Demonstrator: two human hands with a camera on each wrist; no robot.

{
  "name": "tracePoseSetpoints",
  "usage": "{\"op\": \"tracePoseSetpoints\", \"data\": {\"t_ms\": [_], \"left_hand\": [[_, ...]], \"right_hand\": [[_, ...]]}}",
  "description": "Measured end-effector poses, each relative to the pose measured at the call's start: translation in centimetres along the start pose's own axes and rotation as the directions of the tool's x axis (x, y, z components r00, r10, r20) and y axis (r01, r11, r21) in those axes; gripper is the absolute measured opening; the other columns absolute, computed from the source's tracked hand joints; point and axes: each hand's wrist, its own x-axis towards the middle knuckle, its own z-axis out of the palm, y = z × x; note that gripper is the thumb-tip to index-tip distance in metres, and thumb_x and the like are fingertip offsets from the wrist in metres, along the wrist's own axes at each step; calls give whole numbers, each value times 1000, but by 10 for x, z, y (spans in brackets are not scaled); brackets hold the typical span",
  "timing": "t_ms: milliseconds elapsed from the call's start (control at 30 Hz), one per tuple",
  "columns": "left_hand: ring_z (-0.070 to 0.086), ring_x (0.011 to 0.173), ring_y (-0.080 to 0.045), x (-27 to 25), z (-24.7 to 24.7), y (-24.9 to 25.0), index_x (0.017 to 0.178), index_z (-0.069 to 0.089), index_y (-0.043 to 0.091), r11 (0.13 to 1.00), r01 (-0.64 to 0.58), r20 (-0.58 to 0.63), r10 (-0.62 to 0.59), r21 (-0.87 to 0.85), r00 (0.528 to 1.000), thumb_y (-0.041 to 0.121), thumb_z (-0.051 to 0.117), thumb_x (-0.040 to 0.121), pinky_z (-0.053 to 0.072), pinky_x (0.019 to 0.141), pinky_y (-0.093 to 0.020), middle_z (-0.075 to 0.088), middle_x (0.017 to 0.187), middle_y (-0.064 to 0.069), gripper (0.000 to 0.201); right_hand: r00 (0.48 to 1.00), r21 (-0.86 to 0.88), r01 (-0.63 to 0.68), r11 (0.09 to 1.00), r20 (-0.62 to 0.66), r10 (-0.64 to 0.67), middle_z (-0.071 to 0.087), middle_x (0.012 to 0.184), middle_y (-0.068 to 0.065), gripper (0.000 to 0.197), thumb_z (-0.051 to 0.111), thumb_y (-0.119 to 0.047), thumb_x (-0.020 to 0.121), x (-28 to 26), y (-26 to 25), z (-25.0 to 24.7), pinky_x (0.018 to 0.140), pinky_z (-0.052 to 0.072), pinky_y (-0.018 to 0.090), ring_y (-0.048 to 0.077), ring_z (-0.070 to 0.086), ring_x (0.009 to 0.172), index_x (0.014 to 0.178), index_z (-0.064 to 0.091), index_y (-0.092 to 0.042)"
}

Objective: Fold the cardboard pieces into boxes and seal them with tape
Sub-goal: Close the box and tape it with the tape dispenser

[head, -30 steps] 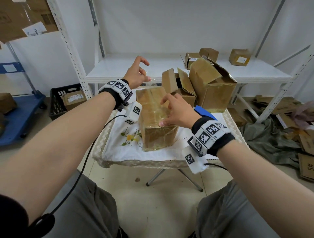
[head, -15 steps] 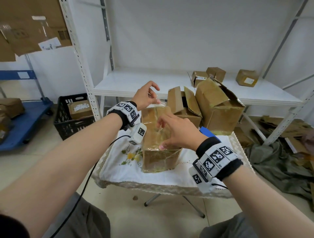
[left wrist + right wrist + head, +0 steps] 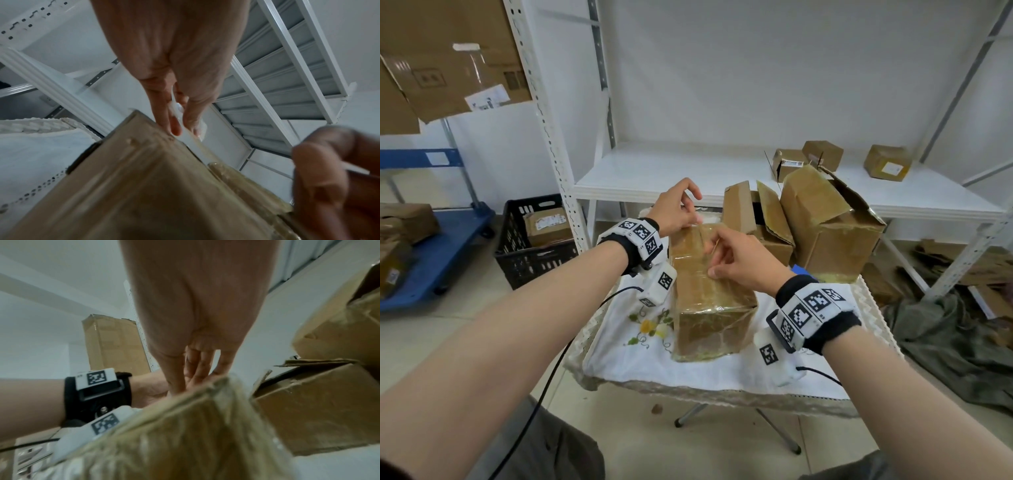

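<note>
A brown cardboard box [image 3: 709,308], closed and wrapped in clear tape, stands on the small table's white cloth [image 3: 640,356]. My left hand [image 3: 693,214] is at the box's far top edge. In the left wrist view its thumb and forefinger pinch a strip of clear tape [image 3: 180,113] just above the box [image 3: 144,186]. My right hand [image 3: 714,255] sits on the box's top with its fingers curled. It seems to pinch the same thin strip; a pale sliver shows at its fingers [image 3: 353,168]. In the right wrist view its fingertips [image 3: 197,374] meet the box's [image 3: 174,434] top edge.
Two open cardboard boxes [image 3: 825,226] [image 3: 756,219] crowd the table's far right, close behind my right hand. A white shelf [image 3: 654,171] behind holds three small boxes [image 3: 822,156]. A black crate [image 3: 534,236] and blue cart [image 3: 438,253] stand left; flattened cardboard and green cloth [image 3: 945,329] lie right.
My left hand came down from above to the box's far top edge. My right hand's spread fingers curled in on the box's top. The box stayed in place.
</note>
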Motion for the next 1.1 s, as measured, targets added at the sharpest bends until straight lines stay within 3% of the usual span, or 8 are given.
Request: {"op": "tracePoseSetpoints", "data": {"t_ms": [67, 233, 400, 533, 633, 733, 967, 1100], "left_hand": [[57, 64, -15, 1, 0, -5, 101, 55, 18, 1000, 6, -14, -6, -11, 1000, -1, 84, 75, 52, 61, -26, 60, 77, -3, 43], [58, 71, -16, 2, -2, -17, 103, 59, 16, 999, 36, -27, -37, -30, 999, 6, 86, 74, 52, 66, -29, 63, 83, -7, 41], [65, 78, -19, 5, -2, -19, 113, 66, 7, 991, 115, -28, -117, -70, 993, 5, 80, 83, 58, 81, -35, 63, 80, 1, 33], [67, 79, -21, 10, -2, -24, 108, 69, 7, 979, 189, 7, -189, -77, 982, 0, 81, 81, 57, 92, -39, 66, 75, -2, 30], [71, 86, -26, 12, -2, -29, 92, 73, 15, 972, 221, 26, -219, -84, 975, 1, 82, 79, 56, 99, -43, 70, 75, -3, 21], [73, 94, -26, 16, -3, -26, 85, 76, 22, 975, 222, 4, -222, 12, 975, 11, 88, 74, 57, 96, -40, 74, 82, -4, 19], [67, 100, -12, 18, -3, -23, 101, 80, 16, 963, 164, 84, -186, 216, 979, 22, 81, 85, 51, 93, -28, 75, 101, 2, 18], [62, 80, -9, 21, -5, -15, 93, 80, 15, 948, 190, 136, -230, 257, 964, 18, 78, 87, 46, 61, -19, 72, 85, 4, 7]], "right_hand": [[1000, 28, -4, 1000, -29, 5, 67, 92, 6, 37, 85, -6, 78, 5, 7, 1, 69, 47, 15, 10, 58, 77, 103, 58, -9], [999, -27, 49, 998, 3, -49, 63, 115, -4, 43, 84, -14, 80, 10, 10, 4, 91, 46, 32, 19, 57, 106, 113, 56, -17], [996, -100, 80, 992, 58, -75, 58, 124, -5, 49, 82, -13, 83, 13, 4, -1, 81, 38, 7, 6, 51, 103, 121, 52, -16], [993, -104, 91, 990, 84, -82, 64, 121, -3, 46, 81, -11, 83, 13, 4, -1, 97, 45, 26, 13, 59, 111, 119, 53, -14], [995, -115, 72, 991, 79, -63, 66, 118, 0, 46, 82, -12, 83, 13, 4, 0, 95, 44, 25, 12, 61, 109, 118, 53, -17], [996, -128, 59, 990, 79, -49, 68, 114, 1, 46, 83, -14, 82, 14, 3, 1, 92, 43, 24, 12, 62, 108, 115, 52, -20], [998, -126, 44, 991, 55, -38, 69, 110, 0, 45, 86, -19, 79, 13, 4, 1, 98, 48, 33, 15, 63, 106, 112, 57, -20], [999, -123, 39, 992, 18, -37, 69, 106, -3, 45, 88, -21, 77, 13, 5, 6, 97, 49, 38, 14, 63, 103, 112, 59, -20]]}}
